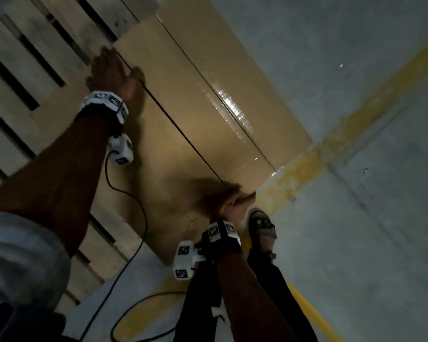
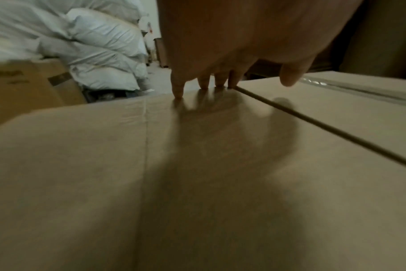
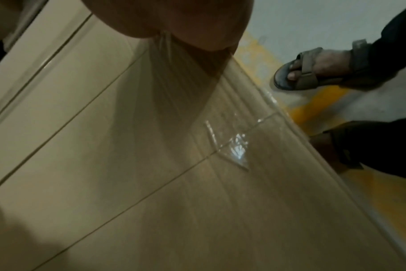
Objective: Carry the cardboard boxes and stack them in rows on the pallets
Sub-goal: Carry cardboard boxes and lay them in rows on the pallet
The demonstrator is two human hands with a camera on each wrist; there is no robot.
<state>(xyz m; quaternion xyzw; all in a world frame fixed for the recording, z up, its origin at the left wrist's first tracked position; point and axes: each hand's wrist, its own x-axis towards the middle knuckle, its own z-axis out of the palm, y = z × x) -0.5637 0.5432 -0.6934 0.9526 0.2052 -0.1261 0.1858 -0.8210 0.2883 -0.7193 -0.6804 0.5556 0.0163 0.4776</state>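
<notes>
- 2 cardboard boxes lie side by side through the centre of the head view: the near box (image 1: 163, 144) and the far box (image 1: 223, 77), parted by a thin dark seam running from upper left to lower right.
- Both sit on a wooden pallet (image 1: 22, 70), whose slats fill the left of the frame; shiny tape runs along the far box's top.
- The left hand (image 1: 111, 72) lies flat on the near box at the seam; in the left wrist view its fingertips (image 2: 179, 91) are straight and slightly spread, touching the cardboard.
- The right hand (image 1: 229, 198) rests at the near box's lower-right end; its fingers are hidden over the edge, so I cannot tell whether they are spread or curled.
- 1 sandalled foot (image 1: 261, 225) stands on the grey floor (image 1: 356, 218) by a yellow line (image 1: 356, 114).
- Upper left of the left wrist view: stacked white sacks (image 2: 93, 45) and 1 more carton (image 2: 30, 86), blurred and cut off.
</notes>
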